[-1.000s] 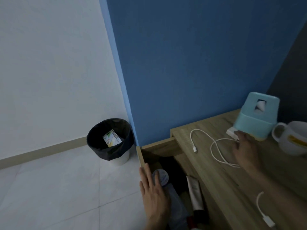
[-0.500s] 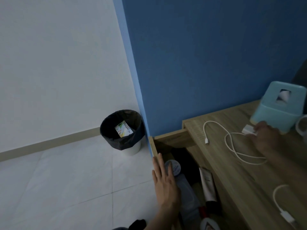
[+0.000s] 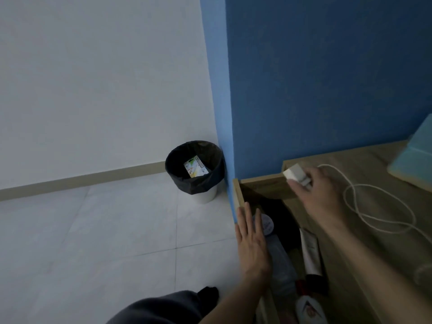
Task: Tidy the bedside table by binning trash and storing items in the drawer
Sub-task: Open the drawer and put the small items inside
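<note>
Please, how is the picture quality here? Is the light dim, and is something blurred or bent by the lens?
Head view: dim light, no glare; the open drawer interior is deep in shadow, its contents hard to read. The right hand holding the white charger is slightly motion-blurred; the left hand is sharper. The wide lens makes the blue wall corner lean.

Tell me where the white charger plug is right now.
The white charger plug is pinched in the right hand, held above the open drawer's back corner, with its cable trailing over the tabletop.
</note>
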Motion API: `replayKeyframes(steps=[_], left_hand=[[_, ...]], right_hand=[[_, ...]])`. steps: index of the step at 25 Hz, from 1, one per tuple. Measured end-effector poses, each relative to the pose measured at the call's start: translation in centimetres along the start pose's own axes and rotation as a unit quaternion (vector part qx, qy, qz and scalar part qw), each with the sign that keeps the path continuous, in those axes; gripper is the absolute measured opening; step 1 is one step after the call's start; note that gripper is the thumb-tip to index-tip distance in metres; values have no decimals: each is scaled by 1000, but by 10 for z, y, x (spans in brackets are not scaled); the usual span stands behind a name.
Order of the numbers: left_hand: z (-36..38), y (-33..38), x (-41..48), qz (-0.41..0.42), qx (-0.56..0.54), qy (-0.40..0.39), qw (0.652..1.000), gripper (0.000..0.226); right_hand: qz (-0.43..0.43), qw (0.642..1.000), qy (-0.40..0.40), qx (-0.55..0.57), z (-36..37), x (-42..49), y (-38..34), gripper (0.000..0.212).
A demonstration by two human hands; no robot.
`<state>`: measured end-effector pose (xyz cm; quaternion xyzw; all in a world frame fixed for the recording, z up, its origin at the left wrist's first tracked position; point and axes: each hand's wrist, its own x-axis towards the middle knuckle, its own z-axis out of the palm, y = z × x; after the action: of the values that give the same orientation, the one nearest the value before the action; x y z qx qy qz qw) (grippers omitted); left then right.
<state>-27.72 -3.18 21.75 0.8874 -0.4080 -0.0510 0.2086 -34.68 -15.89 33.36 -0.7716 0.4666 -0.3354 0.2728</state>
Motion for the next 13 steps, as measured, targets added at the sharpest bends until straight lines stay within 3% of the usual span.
replayKeyframes(steps=[4, 7, 13], left_hand=[[-3, -17, -1, 31, 32, -2, 999, 112], [-5, -25, -2, 22, 35, 9, 999, 113], [-14, -22, -2, 23, 4, -41, 999, 113]], right_hand=[[122, 981, -149, -35, 62, -63, 6, 29], [196, 955, -195, -107, 82, -94, 38, 31], [147, 936, -237, -212, 94, -115, 71, 26]])
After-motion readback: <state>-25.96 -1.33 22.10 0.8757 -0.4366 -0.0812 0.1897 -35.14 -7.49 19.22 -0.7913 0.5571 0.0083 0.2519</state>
